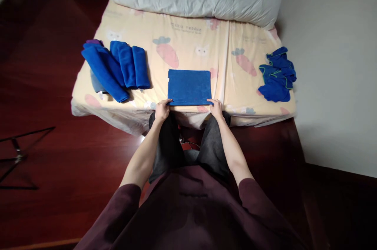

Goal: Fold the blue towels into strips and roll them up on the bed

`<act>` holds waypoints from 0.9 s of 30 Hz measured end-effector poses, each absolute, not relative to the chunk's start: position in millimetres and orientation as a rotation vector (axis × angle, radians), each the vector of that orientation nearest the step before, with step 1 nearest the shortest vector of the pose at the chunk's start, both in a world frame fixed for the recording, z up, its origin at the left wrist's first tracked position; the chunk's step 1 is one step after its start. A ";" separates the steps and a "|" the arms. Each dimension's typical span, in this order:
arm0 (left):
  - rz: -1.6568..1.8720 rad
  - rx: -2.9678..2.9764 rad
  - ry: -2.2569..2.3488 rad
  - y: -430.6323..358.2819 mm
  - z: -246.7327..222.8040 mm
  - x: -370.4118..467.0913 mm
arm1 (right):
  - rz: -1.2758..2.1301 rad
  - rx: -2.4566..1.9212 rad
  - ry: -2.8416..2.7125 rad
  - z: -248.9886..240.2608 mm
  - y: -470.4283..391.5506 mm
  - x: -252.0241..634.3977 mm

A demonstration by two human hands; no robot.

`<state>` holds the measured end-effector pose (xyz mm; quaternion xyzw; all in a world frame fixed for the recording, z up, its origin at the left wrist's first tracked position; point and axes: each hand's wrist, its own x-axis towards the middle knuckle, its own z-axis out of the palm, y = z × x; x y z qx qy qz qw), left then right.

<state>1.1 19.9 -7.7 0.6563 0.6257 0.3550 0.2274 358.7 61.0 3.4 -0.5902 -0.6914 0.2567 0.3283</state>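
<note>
Your blue cloth (189, 86) lies flat on the bed (188, 59) by the front edge, its long side going left to right. Your left hand (162, 110) and right hand (216, 108) are apart, pinching its near corners. Rolled cloths (126, 63) sit left; a messy pile (278, 75) sits right.

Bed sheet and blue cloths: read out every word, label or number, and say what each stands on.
No text reads surely.
Sheet, middle print: letters, too blurred to read.
Sheet, left print and right print: too faint and small.
Folded blue cloth, white tab: no lettering discernible.
</note>
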 end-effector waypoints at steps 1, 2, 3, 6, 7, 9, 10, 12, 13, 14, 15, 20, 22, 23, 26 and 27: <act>0.973 1.804 1.731 19.0 -7.4 0.8 | 0.668 -1.544 -1.809 4.0 59.5 359.1; 0.965 1.803 1.740 18.0 -7.2 0.5 | 0.662 -1.538 -1.809 4.4 57.9 359.5; 0.954 1.805 1.751 16.8 -7.1 0.0 | 0.657 -1.529 -1.809 4.5 56.2 360.0; 0.910 1.808 1.788 12.9 -7.7 -1.3 | 0.662 -1.508 -1.808 3.9 51.9 361.3; 0.902 1.795 1.802 11.7 -8.1 -1.6 | 0.672 -1.513 -1.798 3.6 50.6 361.7; 0.909 1.740 1.832 9.6 -9.0 -1.7 | 0.704 -1.535 -1.766 3.6 48.3 362.3; 0.919 1.704 1.845 8.6 -9.4 -1.6 | 0.722 -1.545 -1.750 4.0 47.3 362.5; 0.931 1.640 1.861 7.1 -10.0 -1.4 | 0.745 -1.551 -1.732 5.4 45.5 362.9; 0.930 1.612 1.867 6.4 -10.3 -1.3 | 0.750 -1.546 -1.731 6.3 44.9 363.0; 0.929 1.586 1.874 6.0 -10.5 -1.2 | 0.753 -1.542 -1.732 7.2 44.4 363.1; 0.932 1.563 1.882 5.6 -10.7 -1.1 | 0.756 -1.542 -1.733 8.0 44.1 363.1; 0.980 1.510 1.929 5.9 -11.4 -0.4 | 0.777 -1.542 -1.708 9.1 45.1 362.2; 0.986 1.504 1.940 6.5 -11.3 0.3 | 0.773 -1.543 -1.707 7.8 46.3 362.0; 0.991 1.503 1.943 6.8 -11.1 0.6 | 0.770 -1.547 -1.711 6.7 47.1 362.1; 1.025 1.523 1.941 8.0 -10.2 1.4 | 0.761 -1.546 -1.705 0.9 50.0 363.2; 1.039 1.534 1.943 8.6 -9.9 1.4 | 0.762 -1.539 -1.691 -1.7 51.2 363.7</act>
